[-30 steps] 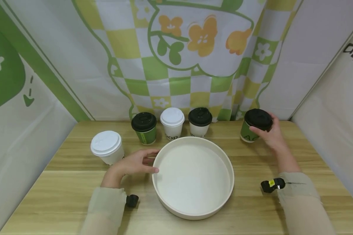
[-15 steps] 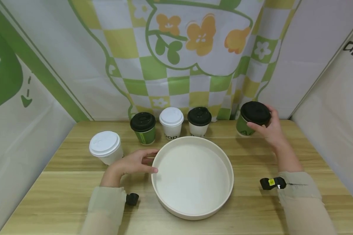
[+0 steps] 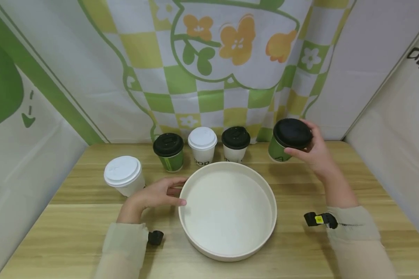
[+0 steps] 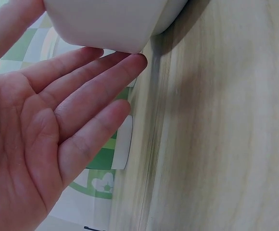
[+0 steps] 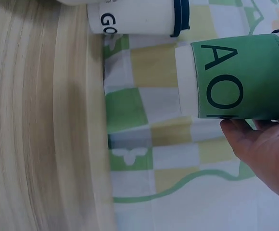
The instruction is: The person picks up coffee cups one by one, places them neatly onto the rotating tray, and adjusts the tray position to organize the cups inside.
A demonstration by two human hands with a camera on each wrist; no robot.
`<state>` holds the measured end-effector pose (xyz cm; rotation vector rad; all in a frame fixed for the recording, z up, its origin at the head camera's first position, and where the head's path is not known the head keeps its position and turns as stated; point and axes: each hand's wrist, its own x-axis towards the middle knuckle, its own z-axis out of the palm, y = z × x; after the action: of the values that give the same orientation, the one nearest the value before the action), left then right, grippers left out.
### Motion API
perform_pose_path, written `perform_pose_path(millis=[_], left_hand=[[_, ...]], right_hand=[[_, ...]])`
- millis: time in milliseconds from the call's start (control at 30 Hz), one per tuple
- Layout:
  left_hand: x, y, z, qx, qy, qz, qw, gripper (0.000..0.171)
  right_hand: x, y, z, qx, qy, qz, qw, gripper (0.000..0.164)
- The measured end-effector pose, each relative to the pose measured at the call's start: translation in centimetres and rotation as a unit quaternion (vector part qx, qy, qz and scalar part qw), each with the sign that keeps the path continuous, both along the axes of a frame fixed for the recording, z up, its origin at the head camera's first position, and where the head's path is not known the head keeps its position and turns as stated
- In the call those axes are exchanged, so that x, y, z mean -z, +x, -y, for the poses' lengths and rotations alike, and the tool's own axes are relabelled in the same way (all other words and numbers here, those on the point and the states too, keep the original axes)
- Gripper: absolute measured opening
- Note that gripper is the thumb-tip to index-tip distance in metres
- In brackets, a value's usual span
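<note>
My right hand (image 3: 315, 155) grips a green paper coffee cup (image 3: 279, 151) with a black lid. In the right wrist view the cup (image 5: 245, 79) is held off the table, its white bottom band showing. My left hand (image 3: 160, 193) is at the left side of a round cream tray (image 3: 227, 255). Its thumb lies at the tray's rim; in the left wrist view the fingers (image 4: 94, 101) extend fairly straight and touch the tray's outer wall (image 4: 106, 24).
Along the back stand a green cup with black lid (image 3: 171, 161), a white cup with white lid (image 3: 204, 153) and a white cup with black lid (image 3: 234, 155). Another white-lidded cup (image 3: 130, 186) stands left, near my left wrist. A patterned curtain (image 3: 209, 100) hangs behind the wooden table (image 3: 70, 232).
My right hand has lifted the green cup from the table and carried it left, toward the white cup with the black lid. The left hand and tray have stayed put.
</note>
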<state>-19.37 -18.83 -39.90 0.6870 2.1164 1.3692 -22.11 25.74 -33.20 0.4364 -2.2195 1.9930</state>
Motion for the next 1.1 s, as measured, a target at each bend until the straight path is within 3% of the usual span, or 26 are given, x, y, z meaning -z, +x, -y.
perform_pose_path(millis=[233, 633, 1100], left_hand=[[0.2, 0.1, -0.1, 0.0, 0.004, 0.009, 1.0, 0.078], [0.0, 0.1, 0.0, 0.01, 0.009, -0.006, 0.9999, 0.075], [-0.1, 0.2, 0.0, 0.005, 0.002, 0.006, 1.0, 0.076]], right_hand=[[-0.1, 0.6, 1.1, -0.047, 0.013, -0.016, 0.999, 0.083], [0.3, 1.4, 3.2, -0.127, 0.043, -0.046, 0.99, 0.09], [1.1, 2.5, 5.1, -0.226, 0.049, -0.04, 0.972, 0.091]])
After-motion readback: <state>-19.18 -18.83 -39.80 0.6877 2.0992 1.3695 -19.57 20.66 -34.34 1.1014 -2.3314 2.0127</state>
